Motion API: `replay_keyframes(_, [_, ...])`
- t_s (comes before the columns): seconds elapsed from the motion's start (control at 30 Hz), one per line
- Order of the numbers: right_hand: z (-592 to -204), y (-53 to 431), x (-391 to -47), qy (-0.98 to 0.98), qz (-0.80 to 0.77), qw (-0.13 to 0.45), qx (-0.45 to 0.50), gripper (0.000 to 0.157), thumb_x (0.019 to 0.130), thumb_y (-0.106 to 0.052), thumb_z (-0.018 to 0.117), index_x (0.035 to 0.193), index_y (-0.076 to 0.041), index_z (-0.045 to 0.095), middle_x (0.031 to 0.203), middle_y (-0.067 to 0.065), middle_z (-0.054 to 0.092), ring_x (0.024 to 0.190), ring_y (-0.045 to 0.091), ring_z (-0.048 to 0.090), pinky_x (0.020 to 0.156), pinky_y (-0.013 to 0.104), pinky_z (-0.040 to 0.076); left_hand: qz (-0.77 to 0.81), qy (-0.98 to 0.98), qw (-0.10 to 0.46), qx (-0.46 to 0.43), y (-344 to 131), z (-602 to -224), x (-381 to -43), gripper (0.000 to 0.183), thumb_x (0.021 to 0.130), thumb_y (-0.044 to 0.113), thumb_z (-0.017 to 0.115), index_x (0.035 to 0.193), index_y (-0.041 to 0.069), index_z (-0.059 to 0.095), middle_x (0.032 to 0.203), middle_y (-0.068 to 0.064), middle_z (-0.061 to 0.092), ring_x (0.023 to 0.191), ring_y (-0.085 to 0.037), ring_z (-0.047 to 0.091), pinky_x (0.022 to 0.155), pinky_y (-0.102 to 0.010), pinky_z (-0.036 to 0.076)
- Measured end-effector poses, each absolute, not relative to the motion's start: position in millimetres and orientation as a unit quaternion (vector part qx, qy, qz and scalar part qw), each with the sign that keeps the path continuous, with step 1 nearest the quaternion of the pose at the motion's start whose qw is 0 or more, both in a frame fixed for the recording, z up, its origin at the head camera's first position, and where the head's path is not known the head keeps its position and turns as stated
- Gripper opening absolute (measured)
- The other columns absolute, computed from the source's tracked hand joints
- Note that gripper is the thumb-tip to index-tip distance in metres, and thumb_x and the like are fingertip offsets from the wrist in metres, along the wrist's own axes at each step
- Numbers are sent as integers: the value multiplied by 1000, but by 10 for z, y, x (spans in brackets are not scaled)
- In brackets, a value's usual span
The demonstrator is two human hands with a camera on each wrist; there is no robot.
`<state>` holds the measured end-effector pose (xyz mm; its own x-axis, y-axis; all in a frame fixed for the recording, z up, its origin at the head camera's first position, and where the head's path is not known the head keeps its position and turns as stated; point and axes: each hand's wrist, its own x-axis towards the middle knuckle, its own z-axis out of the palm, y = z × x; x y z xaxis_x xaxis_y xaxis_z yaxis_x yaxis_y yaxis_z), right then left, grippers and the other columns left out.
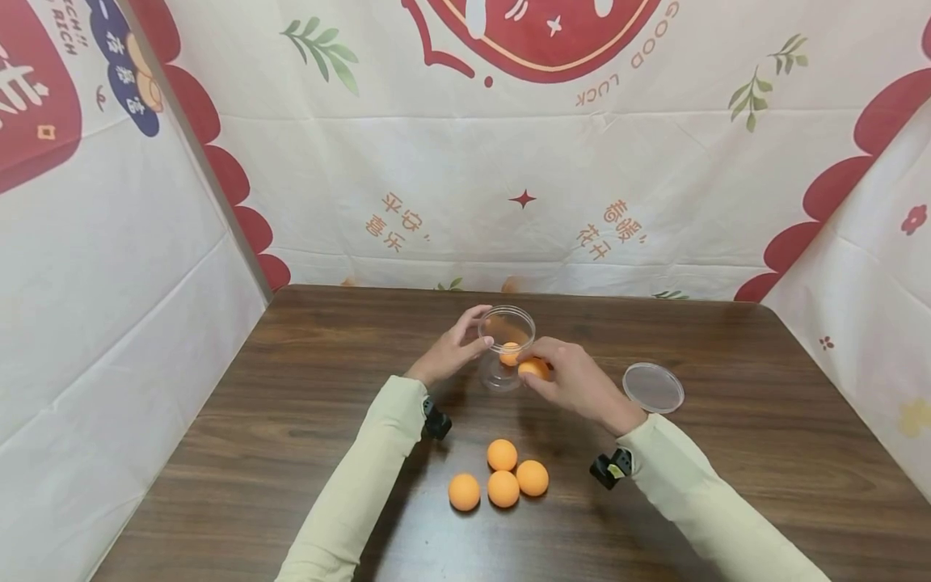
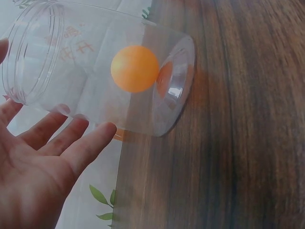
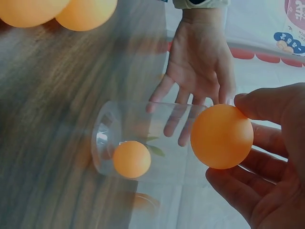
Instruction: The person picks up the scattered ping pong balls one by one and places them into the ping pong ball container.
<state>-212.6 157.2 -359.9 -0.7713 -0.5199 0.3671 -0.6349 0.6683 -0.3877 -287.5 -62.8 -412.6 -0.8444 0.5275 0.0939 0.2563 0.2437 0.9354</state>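
A clear round plastic jar (image 1: 499,377) stands upright on the table with its mouth open. One orange ping-pong ball (image 2: 135,68) lies inside, near its bottom. My left hand (image 1: 452,349) holds the jar from the left near the rim, thumb on the near side and fingers spread along the far wall. Beside the jar's right side, my right hand (image 1: 578,380) pinches a second orange ping-pong ball (image 3: 222,136) between thumb and fingertips. That ball is outside the jar, overlapping its upper wall in the right wrist view.
Several loose orange ping-pong balls (image 1: 503,489) sit close together on the brown wooden table (image 1: 291,453), between my forearms. A clear round lid (image 1: 653,388) lies flat to the right, by my right wrist. Printed white cloth (image 1: 465,153) hangs behind the table and at both sides.
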Motion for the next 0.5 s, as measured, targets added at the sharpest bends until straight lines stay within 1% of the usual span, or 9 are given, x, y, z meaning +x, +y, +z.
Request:
replay_keyframes(0.07, [-3571,1567,-2135,-906,253,116,318,22,82,-12,74,102,-4,69,101,9,69,81,16,62,69,33,54,562,780,116,250,-624,-4126,-2871,57,99,25,51,149,23,23,148,-21,34,135,-32,40,99,-46,47])
replay_keyframes(0.27, [-3535,1555,-2171,-904,248,129,323,23,82,-10,74,102,-1,69,97,10,69,75,14,59,65,29,50,559,783,118,247,-622,-4118,-2849,56,99,27,50,148,25,23,147,-18,37,133,-31,42,98,-45,48])
replay_keyframes(0.4, [-3513,1545,-2196,-906,244,133,321,21,82,-10,74,101,-1,69,96,9,69,74,13,58,64,28,50,560,781,119,248,-632,-4115,-2848,57,99,27,49,149,25,22,148,-21,35,133,-31,42,98,-47,47])
replay_keyframes(0.5, [-3477,1552,-2204,-907,242,133,318,20,83,-11,73,100,-2,69,96,9,69,73,13,57,63,27,49,561,782,116,246,-627,-4119,-2849,57,99,26,50,149,24,23,147,-20,36,133,-31,42,97,-47,48])
